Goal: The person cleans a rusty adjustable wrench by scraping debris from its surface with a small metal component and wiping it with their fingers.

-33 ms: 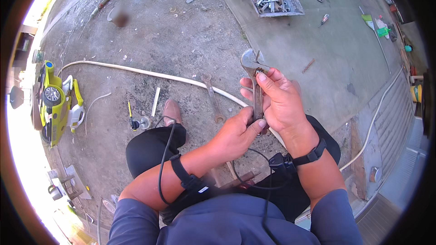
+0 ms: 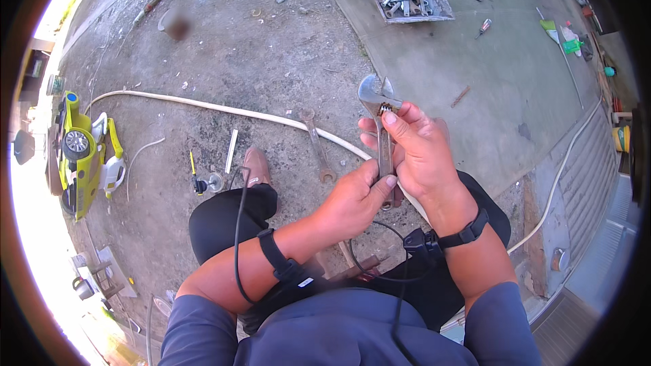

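Note:
Upright in front of me is an adjustable wrench [image 2: 385,146], its grey jaws at the top. My left hand [image 2: 356,196] is closed round the lower end of its handle, thumb laid across the front. Just below the jaws, my right hand [image 2: 426,146] grips it, the thumb pressed by the small adjusting screw [image 2: 386,106]. Fingers of the right hand reach behind the handle and are partly hidden. Nothing shows between the jaws. On the ground left of my hands lies an open-ended wrench [image 2: 315,146], beside a pale hose [image 2: 268,118].
A tray [image 2: 444,19] of wrenches stands far ahead, with a screwdriver [image 2: 484,28] to its right. A yellow-green toy car [image 2: 80,146] is at the left. Between my legs lies a rusty tool [image 2: 359,268]. Black cables [image 2: 241,237] hang by my arms.

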The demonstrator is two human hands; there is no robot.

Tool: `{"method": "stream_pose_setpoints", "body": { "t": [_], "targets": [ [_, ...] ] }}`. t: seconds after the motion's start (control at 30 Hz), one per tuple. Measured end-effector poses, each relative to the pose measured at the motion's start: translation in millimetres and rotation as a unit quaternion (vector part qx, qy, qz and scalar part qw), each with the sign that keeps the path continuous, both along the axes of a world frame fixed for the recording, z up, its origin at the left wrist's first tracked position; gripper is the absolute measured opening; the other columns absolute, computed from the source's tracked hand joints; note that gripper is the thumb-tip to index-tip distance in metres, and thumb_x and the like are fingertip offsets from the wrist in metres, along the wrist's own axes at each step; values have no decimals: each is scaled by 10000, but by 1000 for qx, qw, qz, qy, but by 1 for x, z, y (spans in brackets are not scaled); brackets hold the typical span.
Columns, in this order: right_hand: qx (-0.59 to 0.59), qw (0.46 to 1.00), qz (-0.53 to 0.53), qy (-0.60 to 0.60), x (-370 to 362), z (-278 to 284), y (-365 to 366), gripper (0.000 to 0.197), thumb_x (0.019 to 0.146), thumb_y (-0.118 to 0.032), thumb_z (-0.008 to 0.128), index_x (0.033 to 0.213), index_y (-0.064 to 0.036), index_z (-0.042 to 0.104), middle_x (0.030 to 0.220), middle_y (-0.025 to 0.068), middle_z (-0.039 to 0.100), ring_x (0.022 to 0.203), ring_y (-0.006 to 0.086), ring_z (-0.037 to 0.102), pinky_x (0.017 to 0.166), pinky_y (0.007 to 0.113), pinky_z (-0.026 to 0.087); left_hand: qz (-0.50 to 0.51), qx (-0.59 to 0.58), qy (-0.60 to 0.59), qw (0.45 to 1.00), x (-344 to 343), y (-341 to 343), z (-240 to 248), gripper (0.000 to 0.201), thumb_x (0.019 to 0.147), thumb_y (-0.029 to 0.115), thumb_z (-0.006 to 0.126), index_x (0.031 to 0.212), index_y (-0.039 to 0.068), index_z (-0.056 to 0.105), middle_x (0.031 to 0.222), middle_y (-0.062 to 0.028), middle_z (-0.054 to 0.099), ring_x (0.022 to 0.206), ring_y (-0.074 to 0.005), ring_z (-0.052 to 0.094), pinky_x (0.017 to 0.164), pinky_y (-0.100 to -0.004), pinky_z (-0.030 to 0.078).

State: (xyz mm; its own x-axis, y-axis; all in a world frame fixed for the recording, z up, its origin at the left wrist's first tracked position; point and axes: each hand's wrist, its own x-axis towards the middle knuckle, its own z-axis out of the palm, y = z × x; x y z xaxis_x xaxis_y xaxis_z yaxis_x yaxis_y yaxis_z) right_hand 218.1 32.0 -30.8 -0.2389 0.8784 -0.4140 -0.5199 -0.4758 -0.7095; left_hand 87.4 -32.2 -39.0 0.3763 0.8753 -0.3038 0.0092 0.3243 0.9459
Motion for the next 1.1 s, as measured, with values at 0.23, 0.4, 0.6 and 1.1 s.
{"method": "stream_pose_setpoints", "body": {
  "t": [0.23, 0.4, 0.6, 1.1],
  "targets": [
    [-28, 998, 27, -56, 10, 0, 1, 189, 937, -64, 590, 1112, 5, 576, 1058, 107, 638, 958, 235, 663, 791, 359, 587, 3, 10, 22, 1000, 6, -4, 0, 113, 996, 110, 461, 1000, 2, 493, 808, -88, 626, 762, -181, 628, 714, -346, 503],
    [-20, 999, 29, -33, 7, -1, 2, 190, 950, -77, 570, 1121, 6, 570, 1053, 110, 638, 936, 224, 669, 770, 344, 591, 2, 23, 28, 999, 4, -5, -2, 100, 990, 106, 467, 994, 7, 483, 801, -96, 628, 760, -201, 638, 711, -350, 504],
    [-28, 998, 32, -37, 5, -2, 0, 194, 963, -137, 563, 1108, -8, 570, 1022, 86, 632, 901, 211, 672, 747, 317, 586, -7, -14, 25, 1000, 3, -6, -1, 88, 984, 103, 473, 997, 18, 491, 801, -98, 634, 761, -208, 640, 713, -355, 503],
    [9, 994, 52, -93, 1, -3, 3, 241, 952, -165, 585, 1111, 4, 520, 1042, 133, 633, 818, 189, 682, 695, 293, 582, 1, 9, 35, 999, -2, -8, 1, 86, 993, 97, 472, 973, 16, 492, 805, -77, 625, 749, -167, 636, 689, -330, 517]
  ]
}}
